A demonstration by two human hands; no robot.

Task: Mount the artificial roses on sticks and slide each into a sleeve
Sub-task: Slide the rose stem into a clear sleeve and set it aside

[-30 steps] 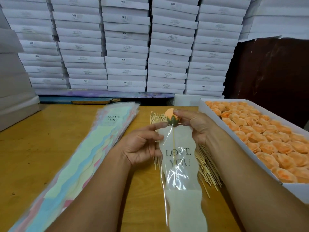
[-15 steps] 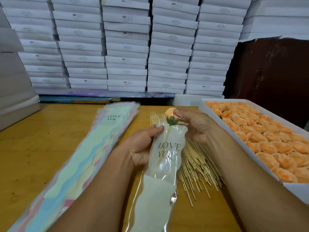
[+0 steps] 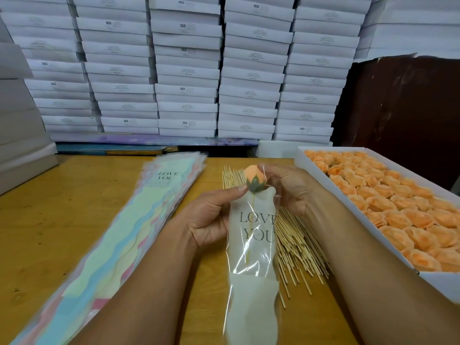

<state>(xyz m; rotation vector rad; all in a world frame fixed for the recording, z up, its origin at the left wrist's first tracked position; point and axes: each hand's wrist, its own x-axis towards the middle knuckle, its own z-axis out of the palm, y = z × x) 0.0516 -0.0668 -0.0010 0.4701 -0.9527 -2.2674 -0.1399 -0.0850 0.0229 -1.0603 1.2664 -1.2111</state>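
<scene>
Two hands hold one clear sleeve [image 3: 252, 235] printed "LOVE YOU" over the wooden table [image 3: 49, 220]. The left hand [image 3: 210, 217] curls its fingers round the sleeve's left edge near the lettering, thumb tip up against the green calyx of the peach rose [image 3: 255, 176]. The right hand [image 3: 286, 188] pinches the sleeve's open top just to the right of the rose head, which stands at the mouth of the sleeve. Below the rose, its stick [image 3: 251, 227] runs down inside the sleeve, past the lettering and toward the pale paper liner in the lower part.

Behind and to the right of the held sleeve lies a pile of bare wooden sticks [image 3: 296, 247], partly hidden by it. Farther right of the right hand sits a white box [image 3: 438, 282] filled with rows of peach rose heads [image 3: 388, 207]. Left of the left hand, a stack of pastel sleeves [image 3: 119, 235] lies along the table. Beyond the hands, stacked white boxes [image 3: 186, 70] form a wall.
</scene>
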